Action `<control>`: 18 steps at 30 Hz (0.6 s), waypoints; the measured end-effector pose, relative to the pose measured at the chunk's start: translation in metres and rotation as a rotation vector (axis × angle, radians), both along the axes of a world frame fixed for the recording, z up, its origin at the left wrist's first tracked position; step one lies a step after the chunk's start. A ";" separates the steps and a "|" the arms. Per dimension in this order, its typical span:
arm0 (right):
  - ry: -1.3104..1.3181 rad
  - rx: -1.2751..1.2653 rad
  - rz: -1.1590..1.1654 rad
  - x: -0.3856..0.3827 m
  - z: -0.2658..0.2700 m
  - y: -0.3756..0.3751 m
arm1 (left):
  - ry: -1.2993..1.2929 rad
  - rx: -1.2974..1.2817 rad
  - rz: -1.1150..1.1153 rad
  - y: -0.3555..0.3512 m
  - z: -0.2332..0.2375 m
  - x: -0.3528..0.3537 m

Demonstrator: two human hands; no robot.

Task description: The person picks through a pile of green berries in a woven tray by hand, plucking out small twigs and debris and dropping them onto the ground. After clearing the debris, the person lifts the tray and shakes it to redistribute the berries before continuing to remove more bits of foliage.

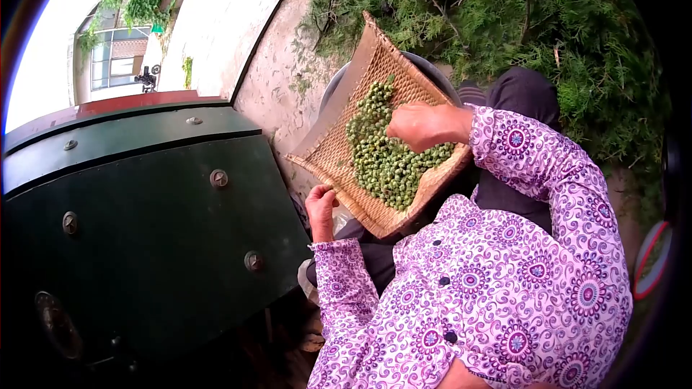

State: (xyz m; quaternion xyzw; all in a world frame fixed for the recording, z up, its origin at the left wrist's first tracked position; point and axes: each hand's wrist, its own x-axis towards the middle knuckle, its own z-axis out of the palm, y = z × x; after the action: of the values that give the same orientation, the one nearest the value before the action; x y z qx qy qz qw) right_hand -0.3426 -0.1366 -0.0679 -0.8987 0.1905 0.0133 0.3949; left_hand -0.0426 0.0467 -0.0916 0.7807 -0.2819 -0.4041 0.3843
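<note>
A woven basket tray (334,151) lies tilted across the lap, over a round metal basin (337,88) that shows behind it. Many small green round fruits (389,173) are heaped on the tray. My right hand (427,125) is over the upper part of the heap, its fingers curled down and their tips hidden among the fruits; whether it holds any cannot be seen. At the tray's near left edge, my left hand (321,209) has its fingers closed on the rim.
A dark green metal vehicle body (151,238) with round studs fills the left. Green leafy branches (497,14) lie at the top and right. A concrete ground strip (277,50) runs behind the tray. A window (119,57) shows far off at upper left.
</note>
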 end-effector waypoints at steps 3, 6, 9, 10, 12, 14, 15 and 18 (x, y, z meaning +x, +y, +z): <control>-0.154 -0.041 -0.153 -0.001 0.010 -0.015 | -0.848 0.618 -0.150 0.033 -0.015 0.055; -0.500 -0.105 -0.284 -0.019 0.035 -0.032 | -0.898 0.762 -0.207 0.017 0.006 0.035; -0.566 0.019 -0.420 -0.025 0.051 -0.044 | -1.032 0.408 -0.331 -0.009 -0.016 0.033; -0.560 0.017 -0.422 -0.023 0.050 -0.047 | -1.020 0.365 -0.381 -0.027 -0.022 0.027; -0.614 0.102 -0.441 -0.023 0.048 -0.049 | -0.979 0.274 -0.490 -0.062 -0.039 0.011; -0.584 0.152 -0.440 -0.024 0.053 -0.047 | -0.894 0.219 -0.550 -0.099 -0.055 -0.009; -0.595 0.155 -0.437 -0.024 0.054 -0.048 | -0.873 0.212 -0.573 -0.116 -0.065 -0.017; -0.588 0.209 -0.459 -0.027 0.062 -0.050 | -0.830 0.239 -0.644 -0.161 -0.087 -0.039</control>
State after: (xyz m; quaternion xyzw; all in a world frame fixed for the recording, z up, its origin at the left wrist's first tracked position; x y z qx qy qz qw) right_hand -0.3695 -0.1870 -0.0062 -0.7530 0.2629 -0.3141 0.5149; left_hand -0.0811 -0.1148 -0.1786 0.7872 -0.5873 -0.1882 0.0057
